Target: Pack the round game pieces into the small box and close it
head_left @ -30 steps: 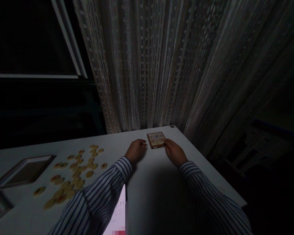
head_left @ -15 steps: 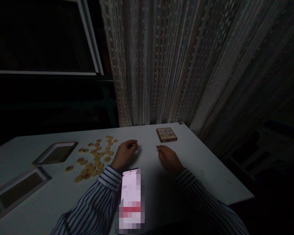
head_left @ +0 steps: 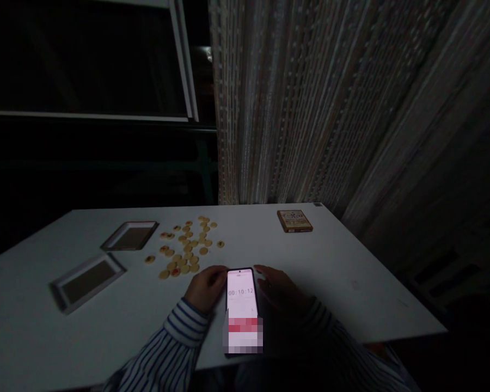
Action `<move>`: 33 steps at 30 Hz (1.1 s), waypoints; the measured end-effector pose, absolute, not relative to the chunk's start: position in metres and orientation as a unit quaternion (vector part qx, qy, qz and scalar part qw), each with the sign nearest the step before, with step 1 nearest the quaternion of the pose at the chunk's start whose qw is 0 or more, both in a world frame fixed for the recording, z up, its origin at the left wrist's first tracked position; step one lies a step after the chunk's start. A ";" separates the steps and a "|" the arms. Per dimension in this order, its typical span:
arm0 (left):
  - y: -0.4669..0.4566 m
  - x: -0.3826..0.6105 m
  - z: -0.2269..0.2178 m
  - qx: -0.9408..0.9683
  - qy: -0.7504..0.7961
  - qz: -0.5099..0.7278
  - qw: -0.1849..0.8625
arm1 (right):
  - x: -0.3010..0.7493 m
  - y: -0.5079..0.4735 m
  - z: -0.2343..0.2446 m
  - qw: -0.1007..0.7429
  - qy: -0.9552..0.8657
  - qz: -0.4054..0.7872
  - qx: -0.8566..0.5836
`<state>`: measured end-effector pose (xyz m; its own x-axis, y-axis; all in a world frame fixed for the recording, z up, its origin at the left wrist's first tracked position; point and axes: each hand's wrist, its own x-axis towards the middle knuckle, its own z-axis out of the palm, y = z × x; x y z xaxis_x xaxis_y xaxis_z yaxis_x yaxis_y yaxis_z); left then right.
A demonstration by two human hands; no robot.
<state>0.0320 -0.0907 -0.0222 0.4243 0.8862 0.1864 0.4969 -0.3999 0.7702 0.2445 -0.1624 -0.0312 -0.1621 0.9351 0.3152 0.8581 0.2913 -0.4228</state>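
Observation:
A lit phone (head_left: pixel 242 305) lies on the white table (head_left: pixel 343 272) near its front edge, its screen showing a timer. My left hand (head_left: pixel 206 287) rests with curled fingers against the phone's left side. My right hand (head_left: pixel 280 288) lies at the phone's right side, fingers loosely bent and touching its top corner. Whether either hand grips the phone is unclear in the dim light. A small brown box (head_left: pixel 294 220) sits at the far right of the table, well away from both hands.
Several round yellow tokens (head_left: pixel 185 247) are scattered left of centre. Two shallow box halves (head_left: pixel 130 235) (head_left: pixel 87 280) lie further left. A striped curtain (head_left: pixel 310 98) hangs behind the table, and a dark window (head_left: pixel 81 60) is at the back left.
Both hands let go of the brown box at the far edge and drew back toward me, ending at the sides of the phone. The view has shifted right and back.

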 end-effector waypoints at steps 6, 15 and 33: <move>-0.094 0.028 -0.042 0.823 0.393 0.324 0.252 | 0.233 -0.171 -0.025 0.321 -0.745 0.128 -0.571; -0.096 0.028 -0.047 0.856 0.323 0.361 0.181 | 0.221 -0.175 -0.018 0.316 -0.717 0.143 -0.605; -0.094 0.029 -0.057 0.849 0.337 0.355 0.201 | 0.212 -0.177 -0.010 0.305 -0.708 0.152 -0.619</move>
